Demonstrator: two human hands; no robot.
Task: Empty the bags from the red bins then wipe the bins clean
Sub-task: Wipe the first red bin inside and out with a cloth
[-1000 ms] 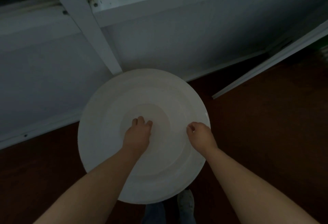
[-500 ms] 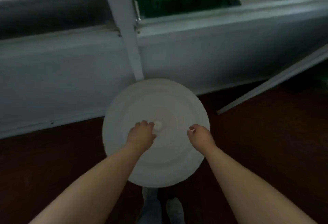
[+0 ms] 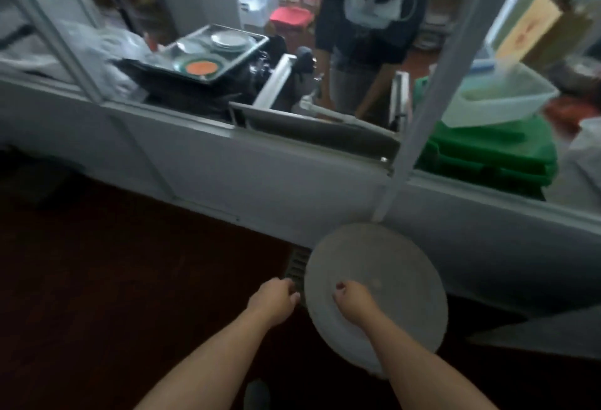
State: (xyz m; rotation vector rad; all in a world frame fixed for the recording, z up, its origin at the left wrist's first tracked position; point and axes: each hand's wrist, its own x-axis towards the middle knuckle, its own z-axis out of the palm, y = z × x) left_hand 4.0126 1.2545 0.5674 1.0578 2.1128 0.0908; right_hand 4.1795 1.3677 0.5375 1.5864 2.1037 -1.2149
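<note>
A round white lid [image 3: 390, 309] lies flat low against the white partition, covering whatever stands under it. No red bin or bag shows in this view. My left hand [image 3: 273, 300] hovers just left of the lid over the dark floor, fingers curled, holding nothing. Above the lid's left part is my right hand [image 3: 353, 300], also curled into a loose fist with nothing visible in it. A small knob [image 3: 377, 284] marks the lid's centre, just right of that hand.
The white partition wall [image 3: 260, 182] with glass above runs across the view. Behind it are a green bin [image 3: 487, 156], a clear tub [image 3: 500, 97], a metal tray of dishes [image 3: 208, 58] and another person [image 3: 367, 35]. A floor grate [image 3: 297, 266] lies left of the lid.
My left hand has come off the lid's centre knob and now sits left of the lid. My right hand shifted from the right rim toward the lid's left. The view swung up.
</note>
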